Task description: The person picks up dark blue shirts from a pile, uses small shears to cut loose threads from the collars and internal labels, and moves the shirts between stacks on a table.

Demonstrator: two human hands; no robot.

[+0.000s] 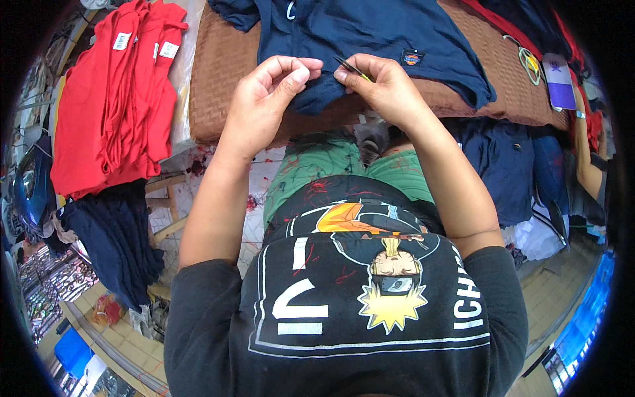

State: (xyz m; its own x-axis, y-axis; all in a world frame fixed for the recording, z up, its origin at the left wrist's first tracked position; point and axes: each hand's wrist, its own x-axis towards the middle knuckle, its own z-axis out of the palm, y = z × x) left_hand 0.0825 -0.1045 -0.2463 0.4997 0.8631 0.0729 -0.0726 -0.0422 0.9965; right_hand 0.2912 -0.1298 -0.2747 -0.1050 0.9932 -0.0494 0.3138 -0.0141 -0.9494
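A navy blue garment [331, 33] with a small dark label is spread in front of me, partly over my lap side of the brown surface. My left hand [268, 92] is above its near edge, thumb and fingers drawn together; any thread between them is too fine to see. Close by on the right, my right hand [383, 86] grips thread snips [350, 68], a slim tool with dark tips and a bit of yellow. The tips point left toward my left fingertips, with a small gap between. Part of the tool is hidden in the palm.
The garment lies on a brown woven-textured padded surface [218, 73]. Red garments [119, 112] with white tags are piled at left, above dark cloth [116, 231]. Navy cloth [496, 165] hangs at right, near a purple-and-white phone-shaped item [559, 83] and another person's arm [587, 142].
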